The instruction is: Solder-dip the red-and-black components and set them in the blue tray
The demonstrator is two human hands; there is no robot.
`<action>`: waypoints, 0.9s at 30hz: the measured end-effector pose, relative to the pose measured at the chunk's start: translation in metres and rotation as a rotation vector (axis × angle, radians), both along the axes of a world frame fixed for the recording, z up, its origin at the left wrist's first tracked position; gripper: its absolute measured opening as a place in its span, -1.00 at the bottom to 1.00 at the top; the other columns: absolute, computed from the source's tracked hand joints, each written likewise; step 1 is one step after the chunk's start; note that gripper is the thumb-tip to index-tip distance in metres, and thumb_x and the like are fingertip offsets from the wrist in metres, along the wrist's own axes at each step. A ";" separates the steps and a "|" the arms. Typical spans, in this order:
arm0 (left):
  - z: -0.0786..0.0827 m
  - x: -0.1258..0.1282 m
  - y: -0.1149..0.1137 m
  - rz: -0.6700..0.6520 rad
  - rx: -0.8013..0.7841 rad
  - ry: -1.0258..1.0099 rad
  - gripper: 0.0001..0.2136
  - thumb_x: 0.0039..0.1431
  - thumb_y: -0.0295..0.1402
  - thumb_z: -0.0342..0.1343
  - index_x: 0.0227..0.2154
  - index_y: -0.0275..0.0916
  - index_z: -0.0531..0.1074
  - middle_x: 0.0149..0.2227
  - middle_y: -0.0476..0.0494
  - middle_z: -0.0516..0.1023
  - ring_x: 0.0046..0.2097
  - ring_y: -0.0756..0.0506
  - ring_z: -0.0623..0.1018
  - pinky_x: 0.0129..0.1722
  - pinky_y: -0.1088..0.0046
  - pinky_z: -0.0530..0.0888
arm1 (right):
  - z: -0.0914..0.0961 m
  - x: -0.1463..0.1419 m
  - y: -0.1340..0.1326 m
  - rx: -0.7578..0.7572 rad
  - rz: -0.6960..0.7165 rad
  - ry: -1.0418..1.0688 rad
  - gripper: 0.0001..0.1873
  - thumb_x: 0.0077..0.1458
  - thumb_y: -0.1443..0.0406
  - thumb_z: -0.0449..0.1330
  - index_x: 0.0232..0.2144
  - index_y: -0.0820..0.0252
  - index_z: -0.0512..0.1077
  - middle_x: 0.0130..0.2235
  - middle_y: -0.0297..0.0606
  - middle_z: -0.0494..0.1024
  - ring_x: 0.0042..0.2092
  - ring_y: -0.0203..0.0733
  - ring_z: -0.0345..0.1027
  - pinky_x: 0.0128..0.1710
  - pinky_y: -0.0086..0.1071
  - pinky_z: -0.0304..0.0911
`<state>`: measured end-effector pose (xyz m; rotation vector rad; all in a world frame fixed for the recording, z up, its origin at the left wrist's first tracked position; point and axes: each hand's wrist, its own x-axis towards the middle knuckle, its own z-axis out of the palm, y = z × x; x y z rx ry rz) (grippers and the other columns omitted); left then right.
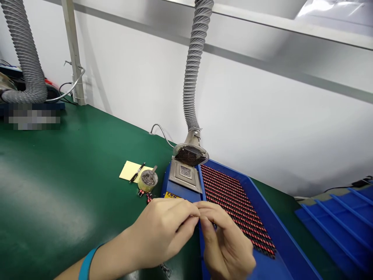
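My left hand [163,229], with a teal band on the wrist, meets my right hand [229,243] at the fingertips. Both are closed in a pinch, and whatever lies between the fingers is too small or hidden to make out. They hover over the near edge of a blue box [166,181], whose top carries a metal plate [175,177] with a small square silvery well [185,171]. Just right, partly behind my right hand, a blue tray [287,241] holds many rows of small red-and-black parts [236,204].
A ribbed grey hose [192,74] ends in a round metal hood [191,153] above the plate. Left of the box are a round cup [145,186] of grey bits, loose red-and-black pieces [141,192], a pen [136,173] and yellow paper [126,171]. Blue ribbed sheeting [338,221] lies right.
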<state>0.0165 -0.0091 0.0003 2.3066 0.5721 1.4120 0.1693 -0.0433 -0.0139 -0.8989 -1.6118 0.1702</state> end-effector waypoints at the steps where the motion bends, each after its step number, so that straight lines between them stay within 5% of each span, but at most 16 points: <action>1: -0.001 0.002 0.001 0.039 0.102 0.017 -0.78 0.31 -0.50 -0.11 -0.39 -0.31 0.41 -0.51 -0.05 0.49 -0.50 0.01 0.41 -0.48 0.52 0.36 | 0.001 -0.001 0.000 -0.101 0.012 0.042 -0.83 0.17 0.44 0.13 -0.38 0.15 0.49 -0.42 -0.25 0.54 -0.37 -0.18 0.44 -0.37 -0.34 0.35; 3: -0.003 0.004 0.001 0.095 0.245 0.052 -0.74 0.29 -0.54 -0.14 -0.44 -0.32 0.41 -0.57 -0.04 0.44 -0.56 0.00 0.35 -0.53 0.47 0.31 | 0.003 -0.004 0.000 -0.324 0.135 0.208 -0.68 0.25 0.32 0.05 -0.56 0.17 0.38 -0.58 -0.33 0.41 -0.55 -0.28 0.29 -0.55 -0.41 0.25; 5: -0.003 0.005 0.001 0.074 0.224 0.033 -0.76 0.27 -0.56 -0.12 -0.44 -0.32 0.41 -0.57 -0.03 0.44 -0.55 0.01 0.35 -0.52 0.48 0.31 | 0.006 -0.006 0.002 -0.386 0.276 0.363 -0.58 0.29 0.25 0.01 -0.62 0.16 0.33 -0.68 -0.40 0.27 -0.63 -0.32 0.18 -0.61 -0.44 0.19; 9: 0.002 0.001 -0.002 -0.047 -0.136 -0.089 -0.87 0.26 -0.52 -0.02 -0.36 -0.29 0.40 -0.48 0.01 0.48 -0.47 0.07 0.41 -0.46 0.61 0.33 | 0.007 -0.005 0.003 -0.141 0.182 0.286 -0.88 0.17 0.36 0.19 -0.35 0.11 0.53 -0.46 -0.29 0.53 -0.36 -0.18 0.44 -0.35 -0.33 0.38; 14: 0.006 -0.003 -0.001 -0.097 -0.353 -0.061 -0.87 0.26 -0.47 0.00 -0.39 -0.26 0.40 -0.56 0.09 0.37 -0.50 0.08 0.36 -0.48 0.62 0.29 | -0.001 -0.002 0.003 0.085 0.029 0.088 -0.59 0.02 0.59 0.21 -0.19 0.04 0.55 -0.33 -0.30 0.61 -0.26 -0.11 0.48 -0.26 -0.23 0.38; 17: 0.001 0.000 0.001 -0.031 -0.136 -0.032 -0.85 0.28 -0.49 -0.04 -0.36 -0.29 0.41 -0.51 0.02 0.46 -0.49 0.05 0.40 -0.48 0.58 0.33 | -0.002 -0.002 0.002 0.096 -0.022 0.002 -0.65 0.04 0.58 0.18 -0.22 0.08 0.53 -0.34 -0.29 0.59 -0.25 -0.12 0.47 -0.24 -0.25 0.35; 20: -0.005 0.005 0.003 0.101 0.187 0.031 -0.78 0.29 -0.53 -0.12 -0.39 -0.33 0.42 -0.53 -0.07 0.49 -0.52 0.00 0.40 -0.50 0.49 0.34 | 0.002 -0.005 0.002 -0.185 0.040 0.141 -0.83 0.18 0.41 0.12 -0.42 0.15 0.45 -0.45 -0.30 0.49 -0.41 -0.23 0.39 -0.42 -0.38 0.29; 22: -0.006 0.006 0.003 0.120 0.229 0.042 -0.77 0.28 -0.54 -0.12 -0.41 -0.32 0.41 -0.56 -0.05 0.46 -0.55 0.00 0.37 -0.51 0.48 0.33 | 0.006 -0.007 0.004 -0.400 0.211 0.350 -0.70 0.24 0.30 0.06 -0.54 0.16 0.37 -0.60 -0.37 0.36 -0.57 -0.30 0.23 -0.57 -0.43 0.19; 25: -0.003 0.004 0.002 0.015 0.013 -0.046 -0.83 0.28 -0.52 -0.07 -0.39 -0.28 0.38 -0.51 0.00 0.48 -0.51 0.04 0.39 -0.48 0.56 0.33 | 0.010 -0.006 0.005 -0.413 0.399 0.515 -0.64 0.25 0.23 0.06 -0.59 0.16 0.36 -0.67 -0.40 0.29 -0.60 -0.30 0.20 -0.58 -0.42 0.21; 27: 0.001 0.001 0.000 -0.060 -0.206 -0.082 -0.86 0.28 -0.49 -0.03 -0.39 -0.24 0.37 -0.50 0.05 0.45 -0.49 0.07 0.40 -0.47 0.61 0.31 | 0.010 -0.003 0.006 -0.294 0.317 0.432 -0.80 0.19 0.28 0.16 -0.47 0.15 0.47 -0.55 -0.33 0.45 -0.46 -0.24 0.37 -0.44 -0.39 0.33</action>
